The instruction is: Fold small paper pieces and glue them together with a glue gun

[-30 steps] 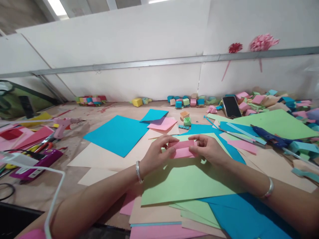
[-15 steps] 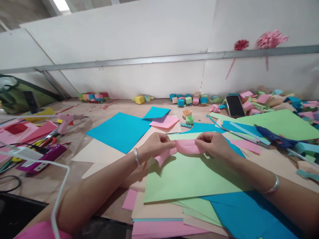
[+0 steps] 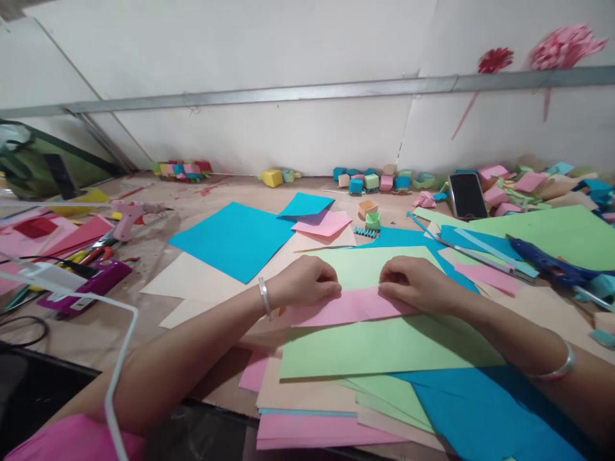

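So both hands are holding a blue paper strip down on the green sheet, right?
No, the paper strip is pink, not blue. The head view shows the left hand and right hand holding it down on the green sheet.

In the middle of the frame a long pink paper strip (image 3: 350, 306) lies flat across a light green paper sheet (image 3: 384, 346). The left hand (image 3: 307, 285) and right hand (image 3: 416, 282) sit on the strip's upper edge – fingers curled, tips bearing down on it, one hand toward each end. Further up and to the left lies a large blue paper sheet (image 3: 235, 237), with a pink glue gun (image 3: 129, 214) beyond it at the left. At the right edge rests a blue glue gun (image 3: 548, 262); above it, a black phone (image 3: 465, 195) – small folded paper boxes (image 3: 369, 181) line the wall.
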Tool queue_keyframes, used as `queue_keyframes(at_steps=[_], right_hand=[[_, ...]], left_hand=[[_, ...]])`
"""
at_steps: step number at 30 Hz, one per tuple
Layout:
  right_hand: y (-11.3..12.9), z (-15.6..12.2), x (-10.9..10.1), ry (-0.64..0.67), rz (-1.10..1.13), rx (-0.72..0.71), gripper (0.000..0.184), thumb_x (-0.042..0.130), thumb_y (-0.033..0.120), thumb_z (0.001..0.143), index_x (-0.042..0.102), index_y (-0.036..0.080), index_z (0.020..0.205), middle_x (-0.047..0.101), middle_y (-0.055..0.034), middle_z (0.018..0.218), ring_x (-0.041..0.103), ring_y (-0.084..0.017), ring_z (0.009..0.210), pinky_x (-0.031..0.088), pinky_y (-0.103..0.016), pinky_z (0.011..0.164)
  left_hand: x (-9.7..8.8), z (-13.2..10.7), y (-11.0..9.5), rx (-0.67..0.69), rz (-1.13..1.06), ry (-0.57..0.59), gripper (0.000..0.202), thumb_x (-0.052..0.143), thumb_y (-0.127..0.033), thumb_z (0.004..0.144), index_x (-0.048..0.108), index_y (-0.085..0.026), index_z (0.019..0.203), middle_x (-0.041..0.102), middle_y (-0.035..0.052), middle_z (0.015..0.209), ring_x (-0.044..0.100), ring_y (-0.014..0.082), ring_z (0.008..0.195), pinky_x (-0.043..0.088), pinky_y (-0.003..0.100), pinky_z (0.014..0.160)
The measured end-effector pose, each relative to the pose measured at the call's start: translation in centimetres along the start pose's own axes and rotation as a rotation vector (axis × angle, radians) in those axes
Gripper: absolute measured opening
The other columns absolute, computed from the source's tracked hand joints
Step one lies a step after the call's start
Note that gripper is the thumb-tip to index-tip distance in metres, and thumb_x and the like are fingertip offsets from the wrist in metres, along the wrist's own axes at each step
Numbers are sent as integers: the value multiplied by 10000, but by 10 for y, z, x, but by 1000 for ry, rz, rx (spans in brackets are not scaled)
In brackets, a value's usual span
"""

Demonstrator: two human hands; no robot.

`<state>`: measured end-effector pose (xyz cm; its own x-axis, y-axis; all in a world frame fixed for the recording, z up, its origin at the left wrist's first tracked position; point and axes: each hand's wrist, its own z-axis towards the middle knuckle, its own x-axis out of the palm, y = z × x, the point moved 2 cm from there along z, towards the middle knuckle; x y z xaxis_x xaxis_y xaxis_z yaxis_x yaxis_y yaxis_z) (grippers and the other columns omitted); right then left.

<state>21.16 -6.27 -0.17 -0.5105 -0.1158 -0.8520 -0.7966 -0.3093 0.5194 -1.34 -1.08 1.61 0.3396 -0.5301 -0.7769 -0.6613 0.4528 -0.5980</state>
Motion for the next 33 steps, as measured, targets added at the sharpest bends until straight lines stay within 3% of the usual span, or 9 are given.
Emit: queue_keyframes(at_steps=[4,7,9,11,16,21,26,33], right_hand=[[9,-1,8,7,-43,-12,222,658,407,786,648,187,816,621,-6,729,509,-141,671,323,-255,588],[13,-3,11,11,-101,-36,218,709,379,744,614,187,785,596,0,731,483,-140,684,300,-254,591],[14,-4,12,6,-132,-46,188,713,327,732,592,188,767,582,4,732,470,-136,686,294,-254,595],[14,-5,13,12,-150,-36,172,707,298,727,577,189,757,572,9,730,462,-132,679,286,-252,587],[17,-8,12,69,-134,22,225,720,362,714,597,200,809,566,27,706,446,-123,632,261,-244,546],[19,-9,11,115,-54,-55,114,648,237,771,592,180,689,572,14,718,463,-109,644,301,-239,587],[16,-8,11,139,-36,-196,82,599,138,784,620,179,716,600,9,721,503,-118,727,308,-234,630],[23,-11,10,122,-381,-348,150,566,143,834,597,178,691,585,-4,701,435,-134,672,214,-287,593]], left_hand=[[4,-2,-4,5,85,-44,204,600,-311,779,711,-169,683,672,14,640,524,132,580,315,236,525],[5,-4,-8,-9,95,-15,252,620,-394,790,696,-167,712,678,18,671,535,133,596,313,229,521],[6,-6,-10,-31,91,25,265,705,-433,719,687,-170,743,674,9,673,536,133,591,309,222,507],[9,-7,-13,-45,77,60,259,764,-387,657,685,-175,784,667,-3,672,539,132,591,315,218,504],[13,-8,-15,-28,23,98,132,702,-243,699,671,-167,802,633,-22,647,529,120,587,351,213,519],[15,-8,-13,79,70,89,38,667,-193,734,654,-158,728,640,-19,673,536,108,611,370,210,551],[14,-9,-14,202,198,49,22,664,-168,749,685,-169,753,642,-12,711,523,107,630,354,214,565],[12,-12,-21,358,324,23,63,627,-108,777,673,-150,791,624,3,723,509,106,630,355,213,565]])
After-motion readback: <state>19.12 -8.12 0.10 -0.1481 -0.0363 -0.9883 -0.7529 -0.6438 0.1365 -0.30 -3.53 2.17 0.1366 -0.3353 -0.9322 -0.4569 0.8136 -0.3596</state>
